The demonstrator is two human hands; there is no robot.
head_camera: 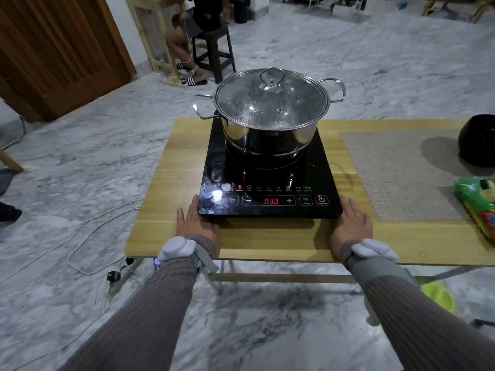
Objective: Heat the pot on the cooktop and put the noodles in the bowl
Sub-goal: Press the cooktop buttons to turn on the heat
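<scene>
A steel pot with a glass lid stands on the black induction cooktop, whose red display reads 0:30. My left hand lies flat on the wooden table against the cooktop's front left corner. Flat at the front right corner rests my right hand. Neither hand holds anything. A black bowl sits at the far right on a woven placemat. The green noodle packet lies at the right edge, partly cut off.
White cables and a power strip trail on the marble floor left of the table. A green plastic object sits under the table at right. A person sits on a dark stool beyond; a wooden door is at left.
</scene>
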